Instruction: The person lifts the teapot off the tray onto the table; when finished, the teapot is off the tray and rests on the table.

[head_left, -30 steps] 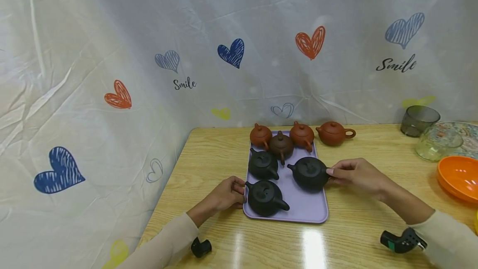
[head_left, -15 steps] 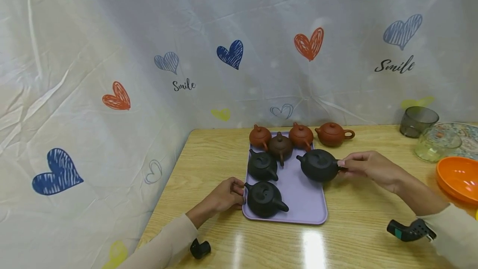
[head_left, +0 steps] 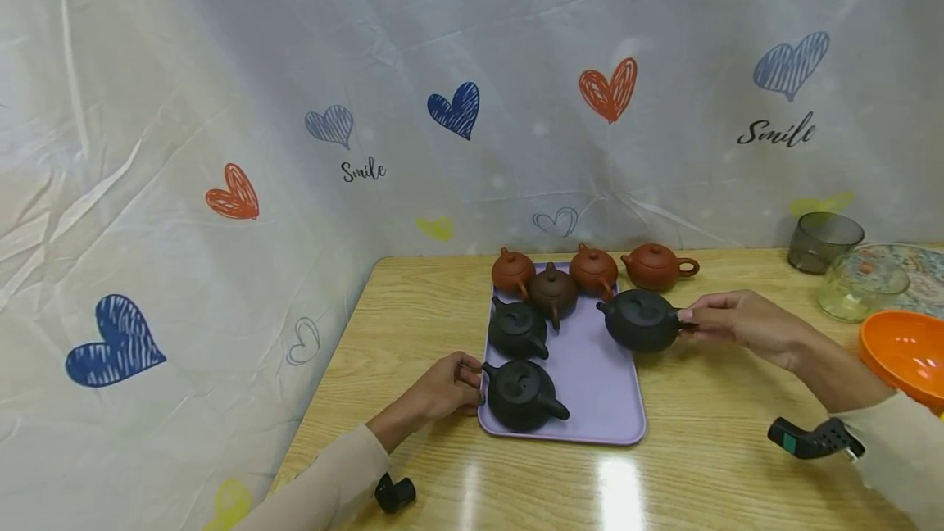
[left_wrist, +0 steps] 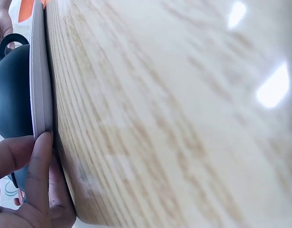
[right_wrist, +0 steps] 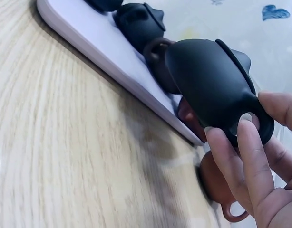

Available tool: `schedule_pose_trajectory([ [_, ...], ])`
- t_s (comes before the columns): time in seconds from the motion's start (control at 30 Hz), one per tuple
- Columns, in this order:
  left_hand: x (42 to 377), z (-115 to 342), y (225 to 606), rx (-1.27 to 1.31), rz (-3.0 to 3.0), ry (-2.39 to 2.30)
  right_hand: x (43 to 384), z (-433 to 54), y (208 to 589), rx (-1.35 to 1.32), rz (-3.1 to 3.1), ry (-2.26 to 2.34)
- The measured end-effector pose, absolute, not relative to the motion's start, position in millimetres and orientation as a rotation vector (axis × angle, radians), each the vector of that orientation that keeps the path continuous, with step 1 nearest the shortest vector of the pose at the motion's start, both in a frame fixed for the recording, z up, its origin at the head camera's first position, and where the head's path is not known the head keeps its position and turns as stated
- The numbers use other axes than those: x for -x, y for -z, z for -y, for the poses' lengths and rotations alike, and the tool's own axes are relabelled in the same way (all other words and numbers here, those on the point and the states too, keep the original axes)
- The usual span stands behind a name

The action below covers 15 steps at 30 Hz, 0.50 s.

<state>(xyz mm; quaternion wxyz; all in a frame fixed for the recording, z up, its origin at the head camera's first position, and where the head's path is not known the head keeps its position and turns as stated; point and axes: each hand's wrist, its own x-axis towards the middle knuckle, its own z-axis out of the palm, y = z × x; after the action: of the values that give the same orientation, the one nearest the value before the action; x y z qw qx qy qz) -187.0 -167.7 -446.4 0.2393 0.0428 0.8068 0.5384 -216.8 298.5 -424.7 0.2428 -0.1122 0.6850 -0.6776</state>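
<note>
Clock hours run from the middle of the tray in the head view, with 12 toward the backdrop.

1. At 6, wood grain of the table (head_left: 549, 494) runs from the near rim of the purple tray (head_left: 597, 400) to the frame's bottom. Black devices at the cuffs hang at 7 and 4.
2. Between 8 and 9, the left hand (head_left: 446, 386) has bent fingers closed on the tray's left rim.
3. At 8, the near black teapot (head_left: 519, 397) stands just inside that rim. From 3 to 6 the tray's lilac floor shows.
4. At 3, wood stretches from the right rim to the orange bowl (head_left: 909, 351), crossed by the right forearm.
5. At 10, the far black teapot (head_left: 518, 330) stands upright.
6. At 2, the held black teapot (head_left: 637, 322) is off the table by the right rim, spout between 9 and 10. The right hand (head_left: 748, 326) pinches its handle, thumb and fingers drawn in around the loop.
7. Near 12, the brown teapot (head_left: 553, 291) stands between two reddish teapots (head_left: 592, 270).
8. Between 1 and 2, outside the tray, a loose reddish teapot (head_left: 653, 267) blocks the space just beyond the held one.
9. Toward 2 to 3, far off: pale glass (head_left: 859, 297), smoky glass (head_left: 824, 244), patterned plate (head_left: 925, 277).
10. At 12, the backdrop (head_left: 516, 170) rises along the far table edge.
</note>
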Motion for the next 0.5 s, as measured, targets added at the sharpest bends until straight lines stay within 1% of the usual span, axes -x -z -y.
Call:
schedule_pose_trajectory([
  [0.5, 186, 169, 445, -0.122, -2.213, -1.471, 230, -319, 428, 0.295, -1.859, 1.882],
])
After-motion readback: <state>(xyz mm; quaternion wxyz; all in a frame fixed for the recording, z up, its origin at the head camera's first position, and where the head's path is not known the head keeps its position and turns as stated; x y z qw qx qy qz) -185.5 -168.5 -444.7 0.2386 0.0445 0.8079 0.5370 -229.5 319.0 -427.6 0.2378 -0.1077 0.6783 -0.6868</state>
